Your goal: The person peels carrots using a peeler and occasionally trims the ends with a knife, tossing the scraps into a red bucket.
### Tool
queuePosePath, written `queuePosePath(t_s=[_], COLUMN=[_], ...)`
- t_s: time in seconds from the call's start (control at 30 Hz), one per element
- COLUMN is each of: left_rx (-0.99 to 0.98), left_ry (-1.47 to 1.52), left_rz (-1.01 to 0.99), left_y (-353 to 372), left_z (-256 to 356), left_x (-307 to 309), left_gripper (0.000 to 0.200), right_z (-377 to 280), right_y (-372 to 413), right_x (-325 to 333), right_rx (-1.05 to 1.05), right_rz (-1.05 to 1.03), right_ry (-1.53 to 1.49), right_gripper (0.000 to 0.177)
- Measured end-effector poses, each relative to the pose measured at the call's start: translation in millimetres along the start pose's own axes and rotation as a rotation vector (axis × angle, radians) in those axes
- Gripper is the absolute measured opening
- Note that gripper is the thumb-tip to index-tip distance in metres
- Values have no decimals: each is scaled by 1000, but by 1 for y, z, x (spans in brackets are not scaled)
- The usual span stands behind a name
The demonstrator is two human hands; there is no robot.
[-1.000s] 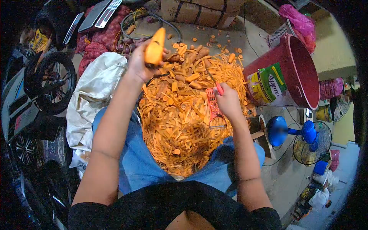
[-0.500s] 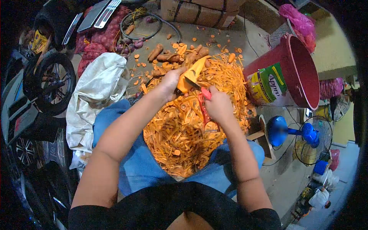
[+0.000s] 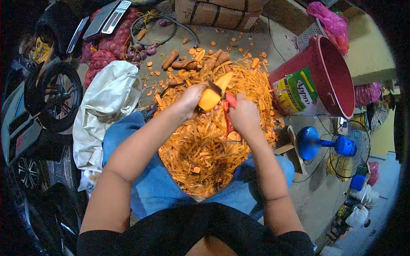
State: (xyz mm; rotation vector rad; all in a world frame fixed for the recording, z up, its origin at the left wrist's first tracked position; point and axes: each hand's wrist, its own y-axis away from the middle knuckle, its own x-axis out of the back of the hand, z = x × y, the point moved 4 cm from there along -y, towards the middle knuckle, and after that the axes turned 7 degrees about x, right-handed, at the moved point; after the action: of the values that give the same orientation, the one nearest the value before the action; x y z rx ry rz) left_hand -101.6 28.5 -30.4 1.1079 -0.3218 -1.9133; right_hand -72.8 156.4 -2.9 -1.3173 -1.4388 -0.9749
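My left hand [image 3: 191, 101] is closed around the near end of a large peeled carrot [image 3: 209, 99], bright orange, its tip pointing up and right. My right hand [image 3: 244, 114] grips a knife by its red handle [image 3: 230, 100]; the dark blade [image 3: 215, 88] lies across the carrot. A red frame-like tool [image 3: 229, 121], resembling a peeler, hangs below the same hand; how it is held is hidden. Under both hands spreads a big heap of orange peelings [image 3: 200, 149]. Several unpeeled, brownish carrots [image 3: 185, 64] lie at the heap's far edge.
A dark red bucket [image 3: 314, 55] leans at the right, near a blue fan [image 3: 345, 146]. On the left are a white sack [image 3: 104, 109], net bags of onions [image 3: 100, 64], a scale [image 3: 106, 21] and a wheel [image 3: 58, 96]. A cardboard box [image 3: 220, 15] stands behind.
The carrot has turned in my left hand, and the knife blade has shifted up and across it. My right hand stays nearly in place. The view has shifted slightly.
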Motion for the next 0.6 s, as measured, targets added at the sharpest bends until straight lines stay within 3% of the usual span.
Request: queuePosePath(t_s=[0.23,0.37,0.6], left_rx=[14,-53,-46], left_ry=[46,70,-10], left_rz=[161,122,131], left_y=[-12,-12,-3], left_z=[-7,-5,-3], left_x=[12,9,0], left_gripper=[25,24,25], right_z=[-16,-19,-3], right_y=[8,12,6], right_x=[2,4,-8], right_rx=[1,80,-19], right_rz=[-171,-118,-68], right_ry=[-150,-86,-95], right_gripper=[18,21,17])
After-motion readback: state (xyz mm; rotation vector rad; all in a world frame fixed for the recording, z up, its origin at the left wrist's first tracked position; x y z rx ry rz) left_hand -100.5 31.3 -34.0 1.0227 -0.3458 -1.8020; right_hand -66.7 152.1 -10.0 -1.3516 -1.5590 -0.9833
